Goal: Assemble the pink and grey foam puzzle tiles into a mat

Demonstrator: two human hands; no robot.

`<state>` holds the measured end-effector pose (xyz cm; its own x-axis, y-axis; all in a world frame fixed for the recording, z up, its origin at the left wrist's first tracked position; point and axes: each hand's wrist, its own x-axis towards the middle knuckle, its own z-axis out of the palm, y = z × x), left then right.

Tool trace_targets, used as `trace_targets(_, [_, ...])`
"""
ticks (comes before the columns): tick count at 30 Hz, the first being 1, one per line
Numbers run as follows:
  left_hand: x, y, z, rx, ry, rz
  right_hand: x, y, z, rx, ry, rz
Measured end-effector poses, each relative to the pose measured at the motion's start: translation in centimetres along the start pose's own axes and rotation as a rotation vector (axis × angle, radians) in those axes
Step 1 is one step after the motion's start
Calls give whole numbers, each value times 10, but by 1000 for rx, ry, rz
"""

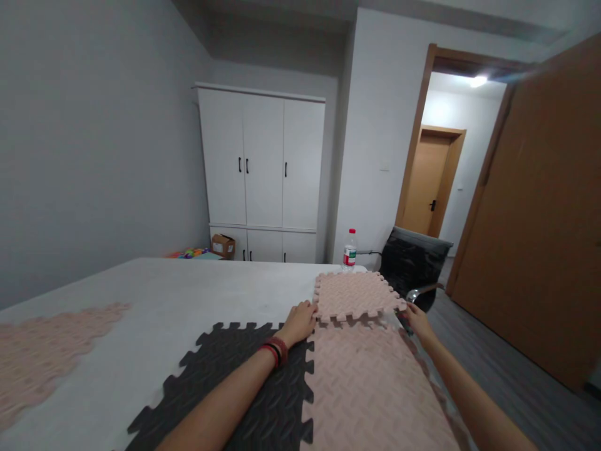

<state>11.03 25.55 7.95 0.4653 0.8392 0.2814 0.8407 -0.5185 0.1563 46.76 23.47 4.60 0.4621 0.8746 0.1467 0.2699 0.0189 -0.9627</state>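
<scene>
A pink foam puzzle mat tile (354,294) is held between both hands at its near corners, just beyond another pink foam tile (370,388). Its near edge looks slightly raised over that tile's far edge, with a small gap toward the right. My left hand (301,321) is closed on the held tile's near left corner; some fingertips are hidden. At the near right corner, my right hand (417,319) pinches the same tile. Under my left forearm lies a black foam tile (216,357), its toothed right edge against the near pink tile.
Another pink mat (47,351) lies at the left of the white table (188,282). A water bottle (350,250) with a red cap stands at the far edge. Beyond the right edge is a black chair (413,263); a white cabinet (263,163) stands behind.
</scene>
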Motion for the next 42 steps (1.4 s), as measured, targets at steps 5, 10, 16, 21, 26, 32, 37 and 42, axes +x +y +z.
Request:
trace_targets(5, [-4,2,18,78,6,6,3,15,4,182,-22,122])
trace_targets(10, [-14,5,30,133,57,-58,5,21,-8,124,-55,149])
trace_targets(16, [-17,3,35,151,124,-96,5,29,24,-269,-5,10])
trace_targets(21, [-15,0,41,149,154,-106,3,33,44,-627,-5,-110])
trace_targets(26, [-15,-2,44,141,160,-121,2,31,45,-869,-29,-170])
trace_targets(32, [-15,-4,45,133,160,-129,-12,20,48,-1065,-16,-258])
trace_targets(37, [-15,-8,55,128,157,-181,-20,9,56,-1207,-26,-326])
trace_targets(42, [-15,-10,59,132,156,-195,-19,3,62,-1305,-66,-336])
